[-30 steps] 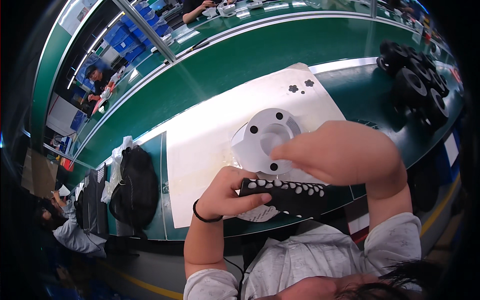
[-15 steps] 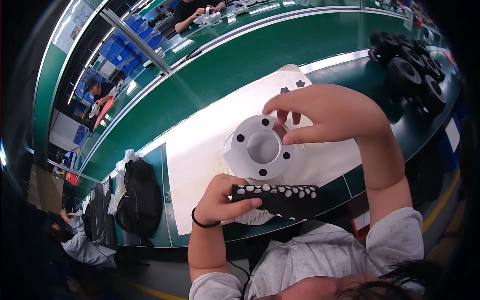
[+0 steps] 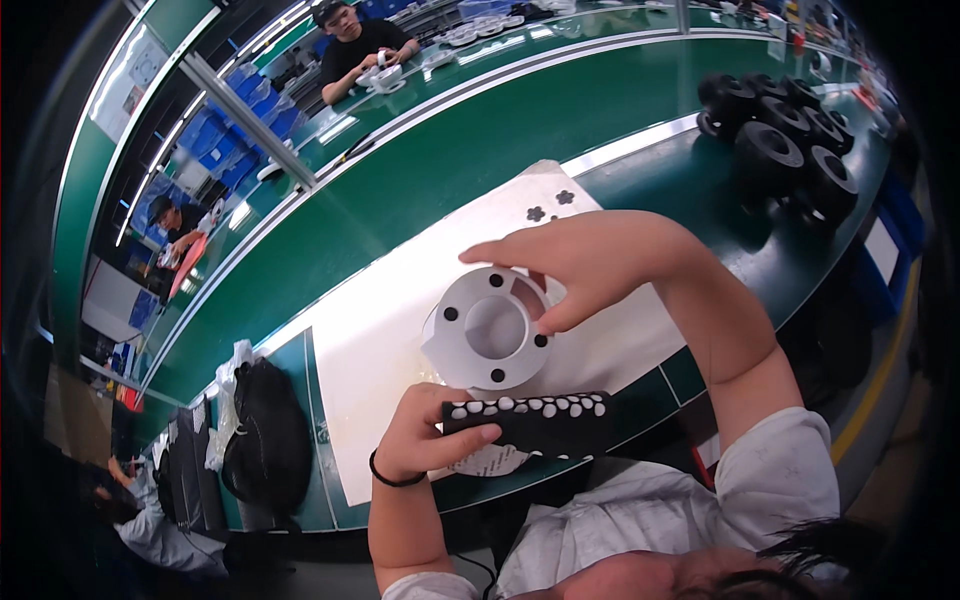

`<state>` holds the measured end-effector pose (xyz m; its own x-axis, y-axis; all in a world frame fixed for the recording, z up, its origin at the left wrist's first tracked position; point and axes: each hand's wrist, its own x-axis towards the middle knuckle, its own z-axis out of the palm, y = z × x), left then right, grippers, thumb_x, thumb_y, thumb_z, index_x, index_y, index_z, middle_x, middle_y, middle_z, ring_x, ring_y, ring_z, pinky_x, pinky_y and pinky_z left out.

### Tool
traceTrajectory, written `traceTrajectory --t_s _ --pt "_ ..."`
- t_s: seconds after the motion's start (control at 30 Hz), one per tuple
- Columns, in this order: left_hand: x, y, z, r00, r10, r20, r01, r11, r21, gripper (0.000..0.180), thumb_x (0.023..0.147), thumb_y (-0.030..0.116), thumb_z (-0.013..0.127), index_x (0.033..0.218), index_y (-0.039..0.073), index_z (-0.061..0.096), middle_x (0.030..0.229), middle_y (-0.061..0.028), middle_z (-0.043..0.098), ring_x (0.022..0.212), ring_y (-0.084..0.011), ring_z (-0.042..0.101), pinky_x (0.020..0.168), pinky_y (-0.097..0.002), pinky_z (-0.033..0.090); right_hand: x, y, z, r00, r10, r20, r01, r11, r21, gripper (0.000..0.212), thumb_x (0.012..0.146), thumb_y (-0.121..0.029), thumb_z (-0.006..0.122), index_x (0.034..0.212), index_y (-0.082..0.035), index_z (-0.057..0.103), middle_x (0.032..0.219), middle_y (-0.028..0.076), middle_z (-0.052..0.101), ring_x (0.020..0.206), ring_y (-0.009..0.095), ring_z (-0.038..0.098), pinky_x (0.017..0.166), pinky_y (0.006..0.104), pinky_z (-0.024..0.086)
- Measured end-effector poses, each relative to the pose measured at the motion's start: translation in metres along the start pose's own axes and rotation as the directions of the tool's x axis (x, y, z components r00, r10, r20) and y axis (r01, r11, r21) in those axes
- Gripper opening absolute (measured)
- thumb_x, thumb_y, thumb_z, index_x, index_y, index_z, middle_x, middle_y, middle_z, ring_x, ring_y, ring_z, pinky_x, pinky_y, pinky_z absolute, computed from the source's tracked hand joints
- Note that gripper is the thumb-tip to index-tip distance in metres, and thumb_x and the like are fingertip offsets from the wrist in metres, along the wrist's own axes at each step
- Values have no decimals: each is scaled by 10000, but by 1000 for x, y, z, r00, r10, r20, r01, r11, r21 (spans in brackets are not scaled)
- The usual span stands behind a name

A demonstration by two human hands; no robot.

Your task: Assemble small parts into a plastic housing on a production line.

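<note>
Dotted black sheet (image 3: 550,432) in one hand, white ring part (image 3: 455,350) by the other

So the left hand (image 3: 418,432) has its grip closed on the dotted black sheet, right by the near edge of the bench (image 3: 660,175). The right hand (image 3: 590,262) is spread round the far and right side of the white ring part; can't tell how tight that grip is. The ring sits on a white mat (image 3: 370,340), and the right forearm (image 3: 715,330) blocks a bit of the view there. Pile of black round parts (image 3: 770,155) off to the right, well apart. Black backpack (image 3: 265,440) and clear plastic bag (image 3: 228,410) on the left. Bench is dark green, kinda shiny, with a green panel (image 3: 480,150) along the far side. Past that, a person in a black top (image 3: 350,52) and some blue bins (image 3: 215,135).
</note>
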<state>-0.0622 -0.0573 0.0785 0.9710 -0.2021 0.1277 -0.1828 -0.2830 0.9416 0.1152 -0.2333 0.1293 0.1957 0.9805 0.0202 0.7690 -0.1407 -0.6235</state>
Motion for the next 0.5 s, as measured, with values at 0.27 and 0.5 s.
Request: traceTrajectory --t_s 0.27,0.5 --pt "3 5 3 1000 -29 3 29 999 -20 123 641 51 635 613 -23 542 531 -46 534 477 -100 477 458 -225 352 2 8 2 994 -105 -30 105 994 -8 746 562 -223 614 1226 4 361 1075 184 495 917 270 531 773 306 436" --pt "0 0 0 1000 -7 10 7 1000 -21 129 674 55 630 612 -13 540 535 -28 531 491 -82 472 474 -212 364 8 15 1 986 -164 31 164 986 11 723 611 -187 619 1242 4 323 1057 164 471 894 238 519 774 294 421"
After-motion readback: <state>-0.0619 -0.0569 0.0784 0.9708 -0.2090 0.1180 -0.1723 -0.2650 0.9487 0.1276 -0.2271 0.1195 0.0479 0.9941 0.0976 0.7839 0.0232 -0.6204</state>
